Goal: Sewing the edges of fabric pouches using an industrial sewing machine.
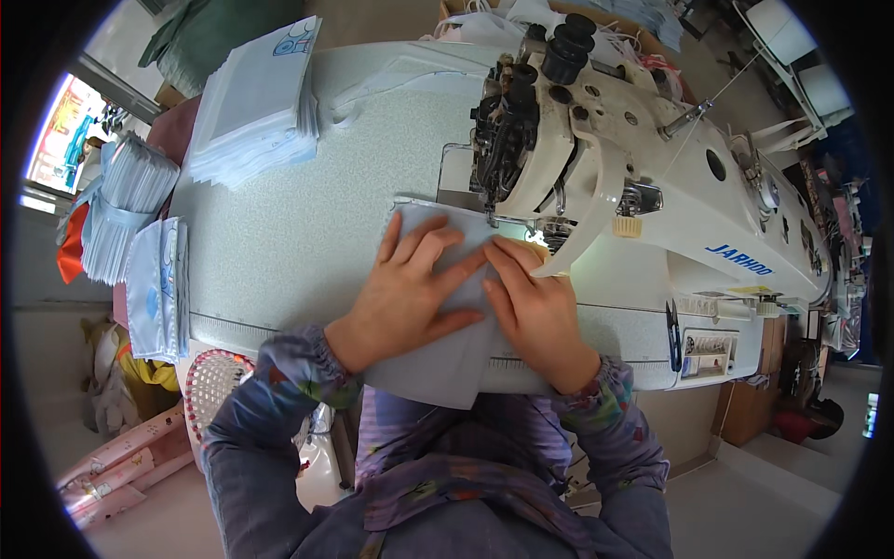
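A light grey fabric piece (433,368) lies on the sewing table, its far edge by the needle area (491,212) of a white industrial sewing machine (689,172). The cloth's near end hangs over the table's front edge. My left hand (410,284) rests flat on it, fingers spread and pointing away from me. On the cloth's right edge, close to the needle, my right hand (535,312) has its fingers pressed together, with the thumb against the fabric. The fingertips of both hands nearly meet there. Whatever lies under the right fingers is hidden.
A stack of pale fabric pieces (247,112) stands at the back left. Tied bundles (121,210) and a hanging printed pile (156,289) are at the left edge. Black thread snips (672,335) lie beside a small parts tray (708,354) at right. Thread cones (782,33) stand behind.
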Available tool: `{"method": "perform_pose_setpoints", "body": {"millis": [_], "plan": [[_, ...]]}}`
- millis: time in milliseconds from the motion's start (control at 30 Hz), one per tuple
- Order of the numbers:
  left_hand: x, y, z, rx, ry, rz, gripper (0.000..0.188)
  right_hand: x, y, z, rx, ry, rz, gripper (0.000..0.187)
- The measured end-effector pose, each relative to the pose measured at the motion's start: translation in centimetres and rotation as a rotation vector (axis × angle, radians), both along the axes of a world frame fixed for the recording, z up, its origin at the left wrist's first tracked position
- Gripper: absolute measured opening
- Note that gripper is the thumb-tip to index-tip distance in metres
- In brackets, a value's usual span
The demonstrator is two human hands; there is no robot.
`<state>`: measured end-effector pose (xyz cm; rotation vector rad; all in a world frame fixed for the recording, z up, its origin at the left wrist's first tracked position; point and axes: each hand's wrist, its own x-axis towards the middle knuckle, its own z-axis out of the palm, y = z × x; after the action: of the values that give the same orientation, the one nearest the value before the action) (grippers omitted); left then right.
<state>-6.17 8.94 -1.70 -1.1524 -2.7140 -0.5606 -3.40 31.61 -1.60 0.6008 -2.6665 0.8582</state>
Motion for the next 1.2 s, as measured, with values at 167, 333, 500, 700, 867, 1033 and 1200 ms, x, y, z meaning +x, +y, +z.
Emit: {"method": "perform_pose_setpoints", "body": {"millis": [167, 333, 500, 700, 867, 1033, 1200], "plan": [[1.5, 1.1, -0.7, 0.087, -0.027, 0.081, 0.069, 0.0, 1.8, 0.4, -0.003, -0.024, 0.099, 0.05], [0.3, 1.4, -1.0, 0.123, -0.023, 0.111, 0.072, -0.5, 2.2, 0.6, 0.014, -0.081, 0.126, 0.051], [-1.3, 1.0, -0.8, 0.128, -0.031, 0.06, 0.065, -0.5, 2.3, -0.1, 0.014, -0.071, 0.125, 0.048], [0.4, -8.3, -0.6, 0.227, -0.201, -0.003, 0.05, -0.1, 3.1, -0.1, 0.003, -0.005, 0.19, 0.049], [3.3, -9.1, 2.3, 0.11, -0.266, 0.014, 0.067, -0.5, 1.8, 0.1, -0.005, -0.043, 0.114, 0.055], [0.5, -5.5, 2.1, 0.078, -0.131, -0.285, 0.055, -0.2, 1.6, -0.4, 0.035, 0.012, 0.124, 0.059], [-1.5, -5.1, 0.8, 0.216, -0.199, -0.366, 0.037, -0.1, 1.4, 0.1, 0.026, -0.027, 0.119, 0.06]]}}
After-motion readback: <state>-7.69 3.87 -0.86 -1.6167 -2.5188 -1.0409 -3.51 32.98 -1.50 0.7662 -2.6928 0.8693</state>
